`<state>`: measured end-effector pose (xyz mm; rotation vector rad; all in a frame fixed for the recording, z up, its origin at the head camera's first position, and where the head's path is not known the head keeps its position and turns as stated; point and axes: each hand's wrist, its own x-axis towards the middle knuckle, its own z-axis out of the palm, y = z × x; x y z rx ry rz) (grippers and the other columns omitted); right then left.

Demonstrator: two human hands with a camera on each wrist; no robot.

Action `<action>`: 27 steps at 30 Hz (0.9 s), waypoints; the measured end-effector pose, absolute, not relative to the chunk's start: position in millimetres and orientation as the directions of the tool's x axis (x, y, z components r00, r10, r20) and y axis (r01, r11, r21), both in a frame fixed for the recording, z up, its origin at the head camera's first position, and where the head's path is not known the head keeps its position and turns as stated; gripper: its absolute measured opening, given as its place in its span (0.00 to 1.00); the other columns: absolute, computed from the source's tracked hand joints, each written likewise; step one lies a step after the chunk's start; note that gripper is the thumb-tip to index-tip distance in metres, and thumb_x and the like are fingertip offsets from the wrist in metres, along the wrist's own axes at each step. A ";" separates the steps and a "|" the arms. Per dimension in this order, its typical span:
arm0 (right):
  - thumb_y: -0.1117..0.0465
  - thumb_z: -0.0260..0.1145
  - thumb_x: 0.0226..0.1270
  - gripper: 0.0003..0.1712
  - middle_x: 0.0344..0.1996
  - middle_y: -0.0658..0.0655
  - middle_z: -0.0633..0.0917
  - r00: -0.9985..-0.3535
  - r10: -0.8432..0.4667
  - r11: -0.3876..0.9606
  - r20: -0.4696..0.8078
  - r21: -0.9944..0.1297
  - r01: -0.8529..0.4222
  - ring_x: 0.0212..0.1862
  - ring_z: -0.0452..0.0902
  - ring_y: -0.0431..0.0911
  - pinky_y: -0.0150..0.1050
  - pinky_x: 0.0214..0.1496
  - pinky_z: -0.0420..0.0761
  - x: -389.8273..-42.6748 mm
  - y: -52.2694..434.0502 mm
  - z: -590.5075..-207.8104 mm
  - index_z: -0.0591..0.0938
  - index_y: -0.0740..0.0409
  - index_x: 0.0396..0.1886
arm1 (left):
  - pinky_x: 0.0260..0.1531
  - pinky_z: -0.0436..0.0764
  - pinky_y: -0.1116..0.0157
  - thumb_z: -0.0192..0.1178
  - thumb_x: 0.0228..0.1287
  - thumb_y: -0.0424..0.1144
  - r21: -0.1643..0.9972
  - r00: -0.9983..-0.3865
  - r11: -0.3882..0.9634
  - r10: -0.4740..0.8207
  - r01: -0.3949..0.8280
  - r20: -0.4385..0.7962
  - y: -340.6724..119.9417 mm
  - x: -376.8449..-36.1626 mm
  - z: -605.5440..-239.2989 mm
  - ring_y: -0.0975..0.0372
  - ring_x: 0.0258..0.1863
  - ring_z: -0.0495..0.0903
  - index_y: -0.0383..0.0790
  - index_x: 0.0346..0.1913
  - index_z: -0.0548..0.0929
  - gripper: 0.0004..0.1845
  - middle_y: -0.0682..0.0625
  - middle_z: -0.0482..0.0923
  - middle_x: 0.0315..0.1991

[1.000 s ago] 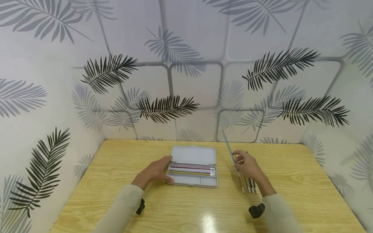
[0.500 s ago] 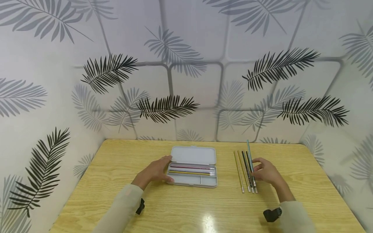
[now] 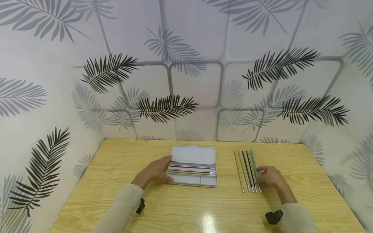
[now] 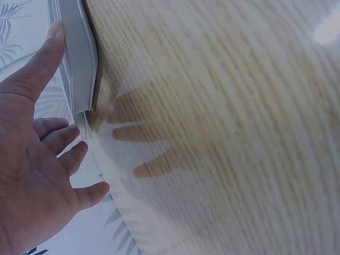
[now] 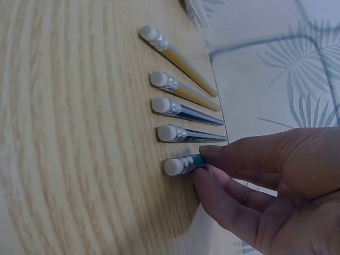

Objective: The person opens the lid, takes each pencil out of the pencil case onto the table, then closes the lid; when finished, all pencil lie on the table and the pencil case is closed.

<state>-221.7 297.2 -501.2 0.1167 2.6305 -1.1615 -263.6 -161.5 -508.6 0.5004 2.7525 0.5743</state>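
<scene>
Lowered since a moment ago, the teal pencil now lies flat on the worktop, outermost in the pencil row right of the pencil case. Right hand pinches it near the eraser. Left hand rests spread against the case's left end.

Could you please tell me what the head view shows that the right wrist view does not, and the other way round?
Only the head view shows the open pencil case with pencils inside, the left hand at its left end, and the row's full length. Only the right wrist view shows the white eraser tips close up, and the fingertips pinching the teal pencil near its eraser. Both show the right hand at five pencils lying side by side on the wooden table.
</scene>
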 end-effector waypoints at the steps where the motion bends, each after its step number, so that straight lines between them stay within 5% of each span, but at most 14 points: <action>1: 0.74 0.66 0.51 0.31 0.39 0.73 0.81 -0.962 -0.025 0.686 -0.273 -0.704 0.183 0.29 0.83 0.47 0.41 0.32 0.87 -221.7 297.2 -501.8 0.70 0.80 0.57 | 0.72 0.59 0.53 0.74 0.42 0.56 0.431 -0.899 0.860 0.389 0.275 -0.202 -161.4 -263.5 -508.2 0.51 0.73 0.55 0.40 0.74 0.55 0.58 0.45 0.55 0.74; 13: 0.67 0.64 0.54 0.28 0.37 0.73 0.84 -0.975 -0.026 0.813 -0.222 -0.572 0.109 0.24 0.82 0.45 0.40 0.27 0.84 -228.1 288.2 -489.7 0.73 0.79 0.53 | 0.72 0.59 0.53 0.74 0.41 0.56 0.433 -0.898 0.859 0.389 0.273 -0.205 -161.9 -262.4 -506.9 0.51 0.74 0.55 0.39 0.74 0.55 0.58 0.45 0.55 0.74; 20: 0.66 0.63 0.63 0.21 0.38 0.65 0.84 -0.986 -0.165 0.740 -0.024 -0.664 -0.108 0.37 0.83 0.53 0.40 0.32 0.83 -240.9 242.3 -491.6 0.76 0.72 0.54 | 0.72 0.58 0.53 0.74 0.41 0.56 0.427 -0.899 0.864 0.384 0.268 -0.212 -162.0 -262.6 -507.2 0.52 0.74 0.55 0.40 0.74 0.55 0.58 0.45 0.55 0.74; 27: 0.67 0.66 0.62 0.15 0.40 0.60 0.86 -0.963 -0.264 0.644 0.059 -0.733 -0.221 0.44 0.83 0.53 0.43 0.43 0.84 -251.8 192.2 -503.6 0.81 0.66 0.48 | 0.73 0.58 0.54 0.74 0.42 0.56 0.428 -0.897 0.861 0.389 0.273 -0.209 -161.2 -262.3 -506.8 0.52 0.74 0.55 0.40 0.74 0.55 0.58 0.45 0.54 0.74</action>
